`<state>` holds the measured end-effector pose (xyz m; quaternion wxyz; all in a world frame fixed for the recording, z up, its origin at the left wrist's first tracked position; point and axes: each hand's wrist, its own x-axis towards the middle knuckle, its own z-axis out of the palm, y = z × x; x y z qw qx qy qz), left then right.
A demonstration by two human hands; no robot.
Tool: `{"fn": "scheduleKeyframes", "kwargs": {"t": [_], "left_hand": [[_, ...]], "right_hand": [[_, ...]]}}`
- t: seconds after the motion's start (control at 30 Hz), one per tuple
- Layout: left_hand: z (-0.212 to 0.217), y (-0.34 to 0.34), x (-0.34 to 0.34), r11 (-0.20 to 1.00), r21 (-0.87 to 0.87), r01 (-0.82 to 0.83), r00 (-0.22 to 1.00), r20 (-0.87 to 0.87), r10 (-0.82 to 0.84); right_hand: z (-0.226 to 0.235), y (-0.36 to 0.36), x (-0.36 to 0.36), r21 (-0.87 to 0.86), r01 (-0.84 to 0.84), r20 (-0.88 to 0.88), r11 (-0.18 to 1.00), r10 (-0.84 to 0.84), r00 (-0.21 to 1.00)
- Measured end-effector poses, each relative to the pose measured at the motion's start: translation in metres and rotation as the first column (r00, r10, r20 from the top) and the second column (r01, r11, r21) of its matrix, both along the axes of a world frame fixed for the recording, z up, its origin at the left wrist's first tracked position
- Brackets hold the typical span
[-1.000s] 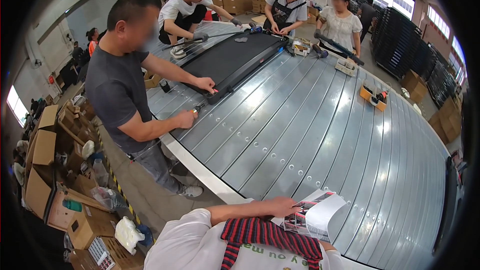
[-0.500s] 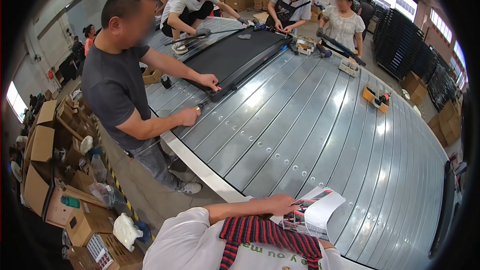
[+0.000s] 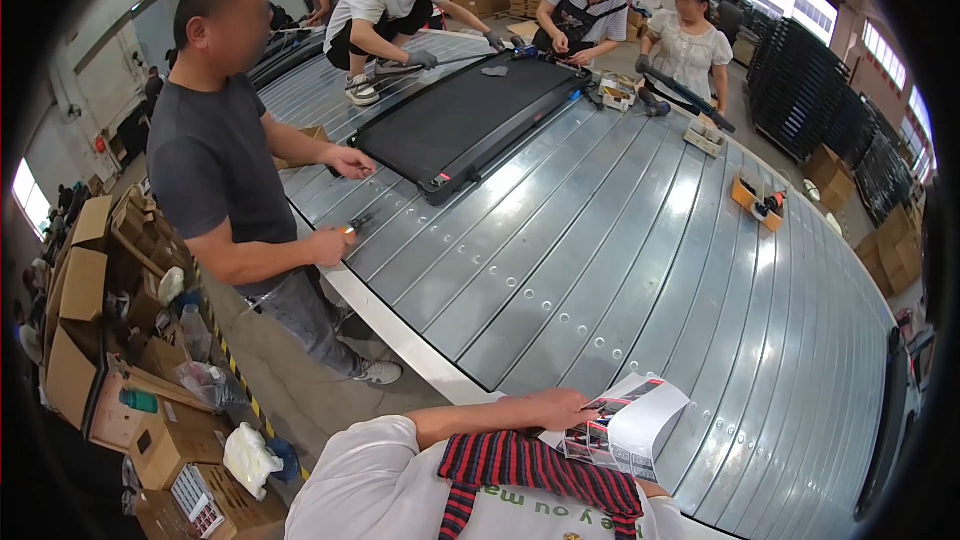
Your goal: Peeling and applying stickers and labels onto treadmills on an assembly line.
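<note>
My left hand [image 3: 560,407] reaches in from the lower left and holds the edge of a printed booklet [image 3: 632,427], white with coloured pictures, folded over at the near edge of the ribbed metal table [image 3: 640,270]. A white sleeve and a red-and-black striped cloth [image 3: 540,467] lie just below the hand. My right hand is out of sight. A person in a dark grey shirt [image 3: 215,170] stands at the table's left edge, with a small tool in one hand [image 3: 332,240].
A long black flat deck [image 3: 470,120] lies on the far part of the table, with several people [image 3: 590,10] working around it. An orange box of tools [image 3: 758,202] sits at the right. Open cardboard boxes [image 3: 80,340] crowd the floor on the left.
The person in grey has lifted a hand off the black deck's corner and drawn it back. My left hand stays on the booklet.
</note>
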<state>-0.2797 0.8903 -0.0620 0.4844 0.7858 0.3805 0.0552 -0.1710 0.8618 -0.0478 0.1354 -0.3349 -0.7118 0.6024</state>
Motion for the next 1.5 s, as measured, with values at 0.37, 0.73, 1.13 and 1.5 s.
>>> {"fn": "scheduleKeyframes", "kwargs": {"t": [0.37, 0.73, 1.13, 1.5], "left_hand": [[-0.015, -0.001, 0.0, 1.0, 0.006, -0.025, 1.0, 0.005, 0.025], [-0.009, -0.005, -0.006, 0.997, -0.046, -0.062, 0.997, 0.042, 0.064], [0.102, -0.026, -0.104, 0.606, 0.321, -0.728, 0.67, 0.52, 0.53], [0.124, -0.098, -0.1, 0.794, 0.476, -0.378, 0.9, 0.391, 0.194]], "right_hand": [[-0.014, -0.001, -0.006, -0.098, -0.045, -0.041, 0.994, 0.041, 0.998], [-0.023, -0.007, -0.009, -0.191, -0.103, -0.069, 0.976, 0.091, 0.993], [-0.069, 0.018, -0.008, 0.404, -0.239, 0.429, 0.883, 0.047, 0.902], [-0.111, 0.014, 0.036, 0.146, 0.127, 0.008, 0.981, -0.13, 0.991]]}}
